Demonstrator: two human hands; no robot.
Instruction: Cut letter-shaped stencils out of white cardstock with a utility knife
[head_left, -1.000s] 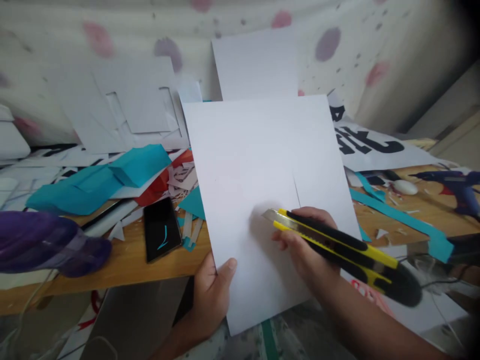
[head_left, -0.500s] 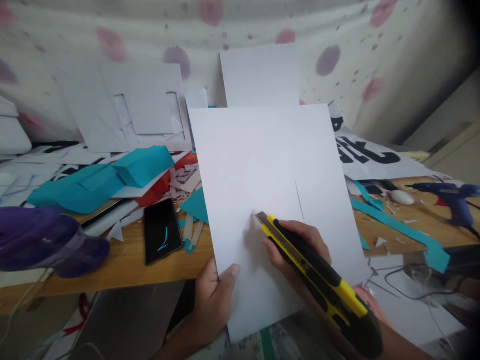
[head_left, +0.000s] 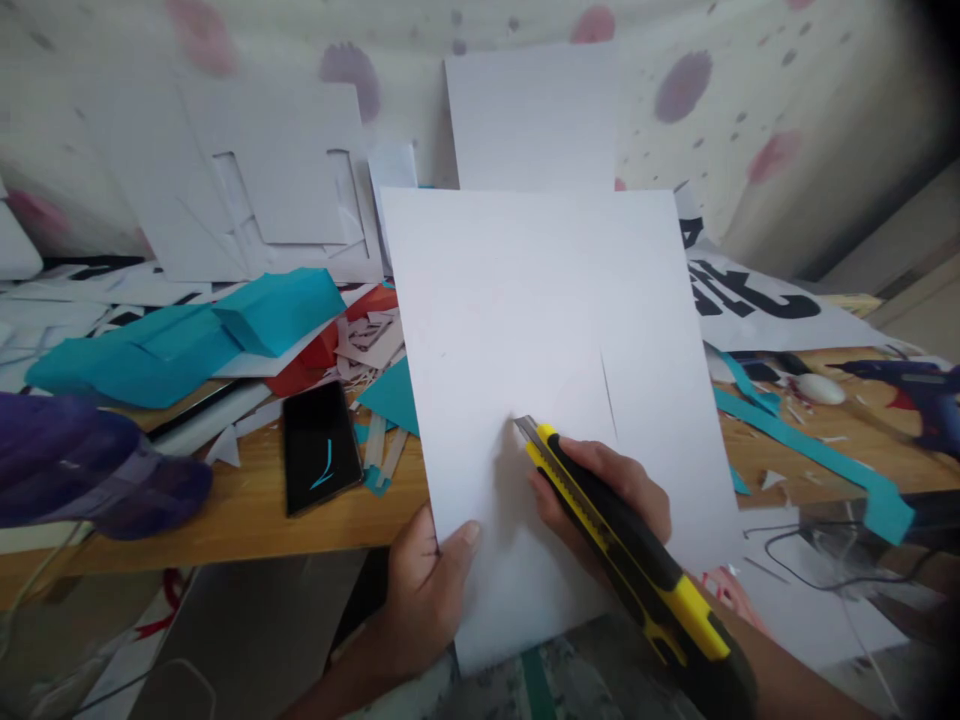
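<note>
A large white board (head_left: 525, 290) tilts up in front of me, its lower end near my lap. Its left lower edge is pinched by my left hand (head_left: 431, 580), thumb on the face and fingers behind. My right hand (head_left: 615, 490) grips a yellow and black utility knife (head_left: 637, 580). The blade's tip is at the board's face, left of a thin dark slit (head_left: 607, 395); whether it has pierced the surface I cannot tell.
On the wooden table (head_left: 247, 510) lie a black phone (head_left: 321, 450), folded teal paper (head_left: 187, 330), paper scraps and a purple object (head_left: 90, 465). Teal strips (head_left: 802, 440) and a blue glue gun (head_left: 911, 395) are at right. White boards (head_left: 292, 170) lean against the spotted curtain (head_left: 517, 25).
The view has shifted a little, so the table and background sit higher. My grip on the board and the knife is the same, with the blade still at nearly the same spot.
</note>
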